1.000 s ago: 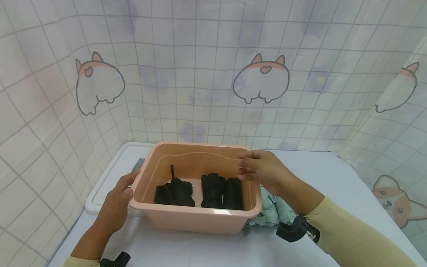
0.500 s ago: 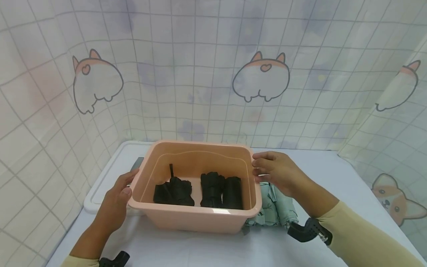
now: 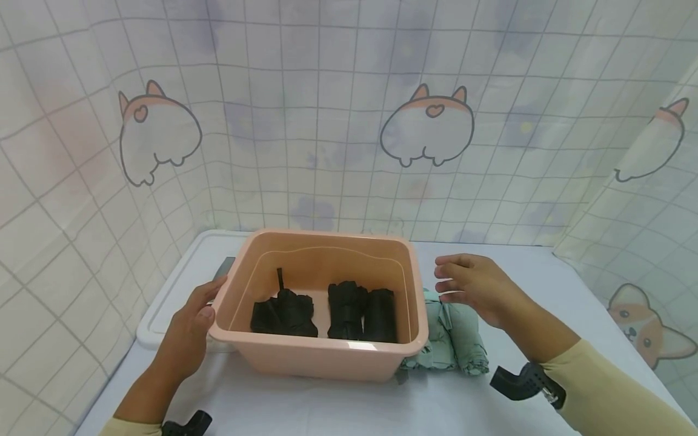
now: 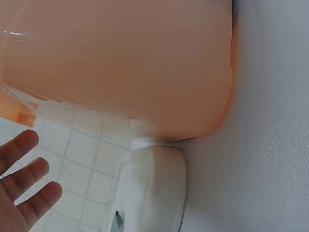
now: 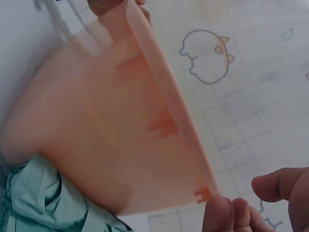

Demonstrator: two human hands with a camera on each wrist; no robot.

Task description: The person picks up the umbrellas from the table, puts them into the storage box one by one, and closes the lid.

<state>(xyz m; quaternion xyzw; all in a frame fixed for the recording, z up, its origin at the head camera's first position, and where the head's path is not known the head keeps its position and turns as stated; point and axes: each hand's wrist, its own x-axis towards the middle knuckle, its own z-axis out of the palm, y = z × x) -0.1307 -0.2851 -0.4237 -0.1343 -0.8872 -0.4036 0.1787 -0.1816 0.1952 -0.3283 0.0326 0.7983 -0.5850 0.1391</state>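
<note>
A pink plastic tub (image 3: 316,357) stands on the white table, with black folded bundles (image 3: 283,312) (image 3: 361,312) on its bottom. My left hand (image 3: 203,303) lies against the tub's left rim, thumb touching the corner; in the left wrist view its fingers (image 4: 26,186) are straight beside the tub wall (image 4: 120,63). My right hand (image 3: 455,278) hovers just right of the tub, fingers relaxed and holding nothing, above a mint-green folded bundle (image 3: 455,339) that lies against the tub's right side. In the right wrist view the fingertips (image 5: 227,215) sit near the tub rim (image 5: 169,106) and the mint bundle (image 5: 43,203).
A white lid-like tray (image 3: 163,303) (image 4: 154,188) lies under the tub's left end, near the table's left edge. Tiled curtains with cartoon animal prints (image 3: 425,127) close in the back and both sides. Bare white table (image 3: 545,284) extends to the right.
My right hand has drawn away from the tub's right rim to the right, uncovering more of the mint bundle. The left hand and the tub have stayed put.
</note>
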